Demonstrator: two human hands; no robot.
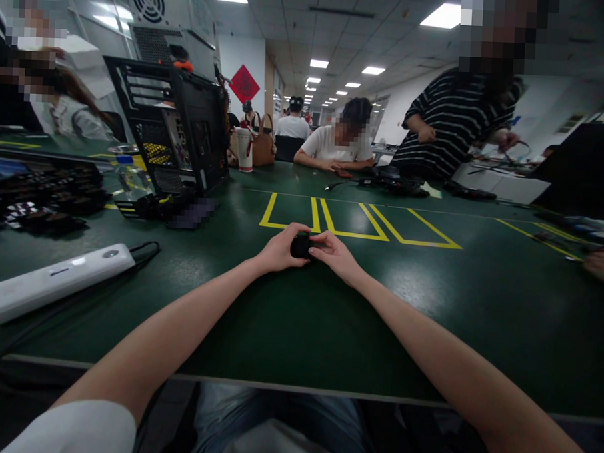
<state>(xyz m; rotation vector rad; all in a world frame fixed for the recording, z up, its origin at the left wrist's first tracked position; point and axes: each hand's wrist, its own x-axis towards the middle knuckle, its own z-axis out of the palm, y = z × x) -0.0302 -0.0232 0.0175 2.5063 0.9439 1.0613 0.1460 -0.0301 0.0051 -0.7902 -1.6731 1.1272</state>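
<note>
From where I stand, a messy heap of black things (43,195) sits on the far left of the green table (287,333). Near it lies a long white box (59,279) with a black cord. Next stands a big black computer case (201,132), then a white cup (244,154) beside a brown bag (263,148). In the middle, the left hand (275,249) is curled around a small black thing (300,246), and the right hand (335,256) pinches its right side. Both hands are closed on it, near yellow lines (351,235). Across the table sits a person in white (330,147). Further right, a person in stripes (446,122) stands.
</note>
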